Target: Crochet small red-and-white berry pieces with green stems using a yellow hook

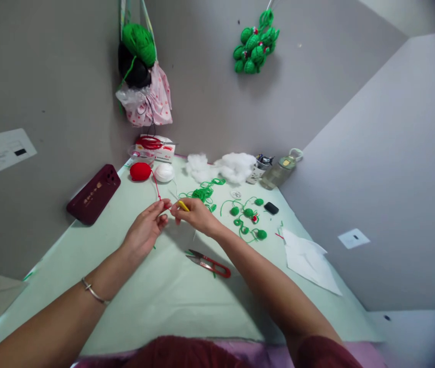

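Head view: thin red yarn (156,184)

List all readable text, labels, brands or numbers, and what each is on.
Nothing reads reliably.
Phone: gold characters, too small.
Box: red mark and a dark line of print, too small.
Left wall sheet: faint marks, blurred.
Snips: pale marks near the blades, too small.
Cup: dark print, unreadable.
Bottle: yellowish patch, no text legible.
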A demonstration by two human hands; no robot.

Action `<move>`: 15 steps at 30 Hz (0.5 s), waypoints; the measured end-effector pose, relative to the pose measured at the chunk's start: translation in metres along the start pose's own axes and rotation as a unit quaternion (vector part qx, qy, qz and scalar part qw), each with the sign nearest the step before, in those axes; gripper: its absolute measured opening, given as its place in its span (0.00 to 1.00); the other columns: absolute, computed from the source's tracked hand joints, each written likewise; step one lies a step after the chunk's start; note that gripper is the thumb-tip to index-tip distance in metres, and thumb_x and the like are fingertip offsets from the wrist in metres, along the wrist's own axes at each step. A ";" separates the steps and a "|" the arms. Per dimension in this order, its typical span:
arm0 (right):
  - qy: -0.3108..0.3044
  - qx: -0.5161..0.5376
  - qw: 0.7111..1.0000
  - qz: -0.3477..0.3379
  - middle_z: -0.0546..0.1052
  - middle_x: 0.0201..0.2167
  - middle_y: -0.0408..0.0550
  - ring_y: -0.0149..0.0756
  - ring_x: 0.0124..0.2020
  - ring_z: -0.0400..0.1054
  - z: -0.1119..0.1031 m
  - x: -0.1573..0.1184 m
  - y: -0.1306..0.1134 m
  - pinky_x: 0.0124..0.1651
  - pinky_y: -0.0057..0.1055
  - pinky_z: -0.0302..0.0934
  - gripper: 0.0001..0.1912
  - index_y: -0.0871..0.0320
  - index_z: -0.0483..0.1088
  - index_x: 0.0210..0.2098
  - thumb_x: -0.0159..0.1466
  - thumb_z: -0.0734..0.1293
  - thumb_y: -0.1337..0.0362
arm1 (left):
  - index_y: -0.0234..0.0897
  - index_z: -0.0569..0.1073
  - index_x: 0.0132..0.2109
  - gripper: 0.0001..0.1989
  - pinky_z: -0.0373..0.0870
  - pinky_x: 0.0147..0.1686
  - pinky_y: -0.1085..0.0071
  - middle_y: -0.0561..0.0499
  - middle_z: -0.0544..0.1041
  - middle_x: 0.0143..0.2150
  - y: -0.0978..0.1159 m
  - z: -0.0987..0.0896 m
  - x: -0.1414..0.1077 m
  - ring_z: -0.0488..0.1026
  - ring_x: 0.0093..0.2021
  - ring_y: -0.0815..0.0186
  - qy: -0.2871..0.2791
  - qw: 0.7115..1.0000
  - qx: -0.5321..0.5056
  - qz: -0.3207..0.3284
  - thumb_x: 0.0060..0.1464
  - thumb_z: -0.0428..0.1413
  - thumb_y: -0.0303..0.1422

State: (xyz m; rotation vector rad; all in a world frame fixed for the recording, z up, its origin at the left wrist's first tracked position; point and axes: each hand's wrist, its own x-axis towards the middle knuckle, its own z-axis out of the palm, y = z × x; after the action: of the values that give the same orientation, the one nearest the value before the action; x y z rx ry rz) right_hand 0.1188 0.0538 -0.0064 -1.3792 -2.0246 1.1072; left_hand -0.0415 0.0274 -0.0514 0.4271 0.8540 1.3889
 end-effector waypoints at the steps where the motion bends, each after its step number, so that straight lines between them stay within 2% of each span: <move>1: -0.005 0.023 1.000 0.004 0.77 0.25 0.41 0.29 0.27 0.66 -0.008 -0.005 0.003 0.32 0.26 0.59 0.12 0.60 0.78 0.39 0.65 0.68 0.57 | 0.33 0.81 0.37 0.01 0.76 0.29 0.80 0.49 0.79 0.34 0.004 -0.001 0.002 0.71 0.26 0.75 0.008 1.000 -0.009 0.008 0.58 0.64 0.25; 3: -0.008 0.057 0.998 0.019 0.74 0.22 0.40 0.27 0.23 0.60 -0.029 -0.016 0.014 0.27 0.26 0.52 0.18 0.60 0.78 0.35 0.61 0.71 0.50 | 0.34 0.79 0.34 0.06 0.79 0.35 0.79 0.51 0.77 0.31 0.014 -0.005 0.008 0.74 0.28 0.73 0.030 0.999 -0.028 0.035 0.61 0.62 0.24; 6: 0.010 0.092 0.995 0.046 0.70 0.20 0.38 0.24 0.19 0.51 -0.069 -0.033 0.036 0.23 0.27 0.43 0.22 0.60 0.78 0.32 0.56 0.74 0.46 | 0.36 0.77 0.33 0.10 0.80 0.42 0.78 0.54 0.73 0.28 0.033 -0.011 0.018 0.75 0.30 0.73 0.061 0.993 -0.045 0.088 0.65 0.58 0.24; 8: 0.034 0.109 0.991 0.065 0.66 0.18 0.36 0.23 0.18 0.48 -0.092 -0.045 0.050 0.22 0.27 0.39 0.23 0.60 0.76 0.30 0.55 0.74 0.44 | 0.38 0.76 0.34 0.13 0.78 0.44 0.81 0.55 0.73 0.28 0.045 -0.014 0.022 0.75 0.30 0.75 0.079 0.988 -0.044 0.125 0.69 0.53 0.25; 10: 0.058 0.123 0.988 0.077 0.63 0.16 0.34 0.23 0.17 0.47 -0.106 -0.056 0.059 0.22 0.27 0.38 0.23 0.59 0.73 0.29 0.54 0.75 0.44 | 0.39 0.75 0.34 0.16 0.77 0.43 0.82 0.54 0.75 0.29 0.052 -0.013 0.022 0.76 0.32 0.75 0.077 0.986 -0.022 0.144 0.71 0.48 0.27; 12: 0.071 0.138 0.984 0.086 0.65 0.16 0.35 0.22 0.17 0.46 -0.110 -0.063 0.061 0.22 0.28 0.37 0.23 0.58 0.72 0.28 0.54 0.75 0.44 | 0.37 0.77 0.34 0.14 0.78 0.37 0.78 0.52 0.77 0.29 0.051 -0.009 0.017 0.76 0.31 0.71 0.041 0.990 0.030 0.128 0.69 0.52 0.32; 15: 0.060 0.158 0.982 0.090 0.71 0.18 0.38 0.22 0.17 0.46 -0.101 -0.067 0.052 0.22 0.27 0.36 0.23 0.59 0.72 0.29 0.56 0.74 0.44 | 0.35 0.79 0.29 0.11 0.71 0.23 0.72 0.52 0.74 0.22 0.039 0.002 0.002 0.70 0.22 0.67 -0.040 0.985 0.146 0.078 0.53 0.68 0.36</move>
State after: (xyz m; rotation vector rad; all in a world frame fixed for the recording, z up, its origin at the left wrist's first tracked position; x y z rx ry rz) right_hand 0.2480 0.0388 0.0137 -1.4422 -1.5830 1.3217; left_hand -0.0660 0.0364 -0.0230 0.7849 0.9778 1.3831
